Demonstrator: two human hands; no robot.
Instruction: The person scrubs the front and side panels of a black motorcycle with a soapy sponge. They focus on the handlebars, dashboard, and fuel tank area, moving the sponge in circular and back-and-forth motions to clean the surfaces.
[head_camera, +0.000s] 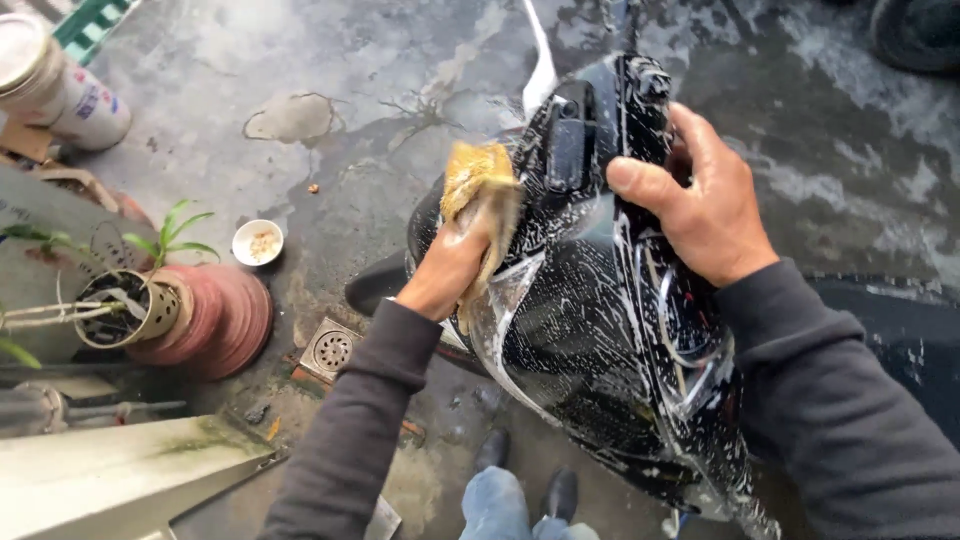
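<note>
— What's in hand here?

— A glossy black motorcycle front fairing with a clear windscreen (600, 330), standing on wet grey concrete ground (330, 110) in the middle of the view. It is streaked all over with white soap suds.

— And the hands?

— The left hand (445, 270) is closed around a yellow-brown soapy cloth (480, 190) and presses it against the left edge of the fairing, by the windscreen. The right hand (705, 205) is curled over the top right of the bodywork, thumb laid across the front, gripping it with nothing else in it.

— How far along does the washing look?

— I'd judge it midway. Lather covers most of the visible panel, but none of it is rinsed; the foam sits in lines and flecks. The lower part runs out of view, so I cannot tell its state.

— What else is around?

— Left of the bike, a square metal floor drain (332, 350), a small white bowl with crumbs (257, 242), and a tipped terracotta-coloured pot holding a thin green plant (190, 310). A cylindrical tin can (55, 80) lies at top left. Dark shoes and blue trouser legs (520, 490) show below.

— Anything in the way?

— The pot and bowl lie near the left elbow; otherwise, puddled slippery ground.
</note>
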